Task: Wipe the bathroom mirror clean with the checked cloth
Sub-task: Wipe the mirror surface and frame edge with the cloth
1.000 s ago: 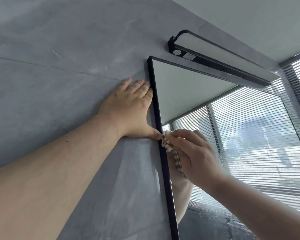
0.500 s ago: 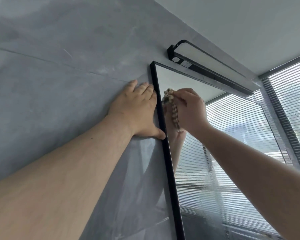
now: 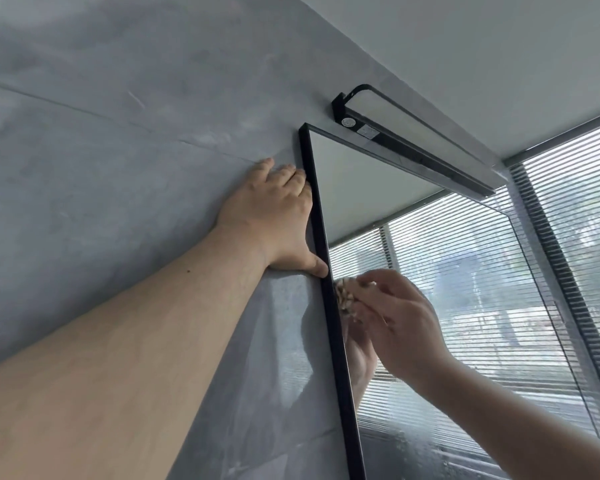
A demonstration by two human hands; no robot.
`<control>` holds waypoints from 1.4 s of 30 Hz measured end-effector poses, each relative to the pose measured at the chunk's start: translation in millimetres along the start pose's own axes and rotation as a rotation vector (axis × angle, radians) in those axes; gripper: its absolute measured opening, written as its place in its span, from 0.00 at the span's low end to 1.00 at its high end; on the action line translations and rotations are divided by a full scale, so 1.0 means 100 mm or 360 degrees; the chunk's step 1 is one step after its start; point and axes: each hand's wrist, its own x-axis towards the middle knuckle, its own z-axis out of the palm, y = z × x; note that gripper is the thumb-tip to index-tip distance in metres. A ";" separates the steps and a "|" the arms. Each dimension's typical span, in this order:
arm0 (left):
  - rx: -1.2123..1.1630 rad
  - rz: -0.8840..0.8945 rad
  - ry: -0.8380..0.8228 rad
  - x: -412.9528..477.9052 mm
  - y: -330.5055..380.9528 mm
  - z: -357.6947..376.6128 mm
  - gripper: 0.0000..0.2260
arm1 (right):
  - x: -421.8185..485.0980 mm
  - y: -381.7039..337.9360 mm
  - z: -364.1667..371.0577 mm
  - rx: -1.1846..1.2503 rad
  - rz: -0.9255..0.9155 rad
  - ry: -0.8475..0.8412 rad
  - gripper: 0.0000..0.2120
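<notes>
Up high, our left hand (image 3: 274, 220) lies flat and relaxed on the grey wall (image 3: 118, 168), touching the black frame (image 3: 321, 237) of the mirror (image 3: 361, 188), likely bracing us. Our right hand (image 3: 399, 323) pinches the bunched checked cloth (image 3: 345, 299) against the glass just inside that frame.

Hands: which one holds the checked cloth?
The right hand, pressing the checked cloth against the mirror. The left hand holds nothing; it lies flat on the grey wall beside the frame.

I see a grey tiled wall (image 3: 101, 168) at nine o'clock, a black bar light (image 3: 413, 136) at one, and slatted blinds (image 3: 575, 237) at three.
</notes>
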 end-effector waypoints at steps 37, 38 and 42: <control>0.0059 0.0064 -0.0135 -0.12 0.09 0.05 0.62 | 0.81 0.22 0.15 0.0118 0.0592 0.0121 0.11; 0.0059 0.0066 -0.0127 -0.12 0.08 0.05 0.62 | 0.88 0.31 0.13 0.0128 0.0670 0.0153 0.11; 0.0047 0.0074 -0.0123 -0.11 0.08 0.06 0.62 | 0.93 0.57 0.09 0.0135 0.0821 0.0213 0.11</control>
